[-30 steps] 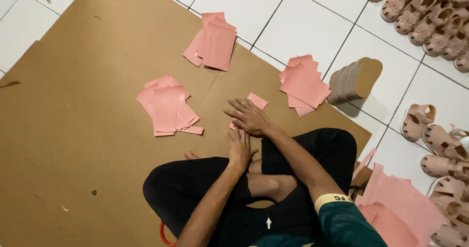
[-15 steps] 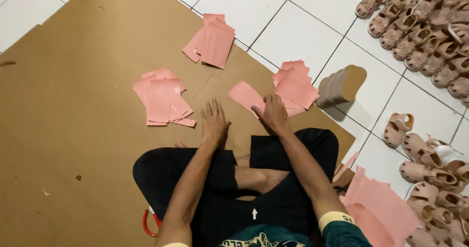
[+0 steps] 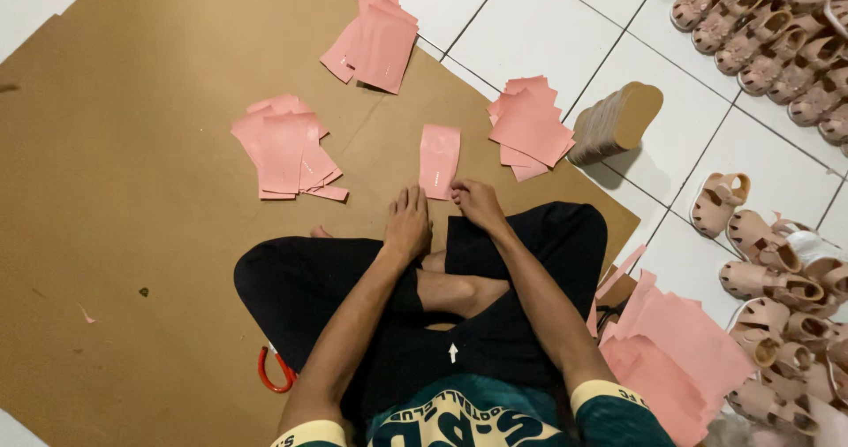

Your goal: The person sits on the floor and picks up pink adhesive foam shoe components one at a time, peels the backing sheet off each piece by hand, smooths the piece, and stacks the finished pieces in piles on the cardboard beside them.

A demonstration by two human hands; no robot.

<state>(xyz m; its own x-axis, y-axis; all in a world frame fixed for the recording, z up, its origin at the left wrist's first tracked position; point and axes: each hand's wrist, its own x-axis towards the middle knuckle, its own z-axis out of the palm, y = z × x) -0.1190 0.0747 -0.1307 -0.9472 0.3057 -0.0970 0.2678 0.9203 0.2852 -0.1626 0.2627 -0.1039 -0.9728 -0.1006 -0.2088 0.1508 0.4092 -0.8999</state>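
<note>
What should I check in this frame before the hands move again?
1. Single pink rectangular sheet lies flat on the brown cardboard mat: ok.
2. Right hand touches that sheet's near edge: ok.
3. Left hand also on it: cannot tell; it rests just below the sheet.
4. Sheet apart from the three pink stacks, left, far, right: ok.
5. Red-handled scissors within reach: ok, beside the left knee.
6. Sheet fully on the mat: ok.

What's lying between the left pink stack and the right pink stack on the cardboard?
In the head view, one single pink sheet lies flat on the cardboard between the left stack and the right stack, just ahead of both hands.
</note>
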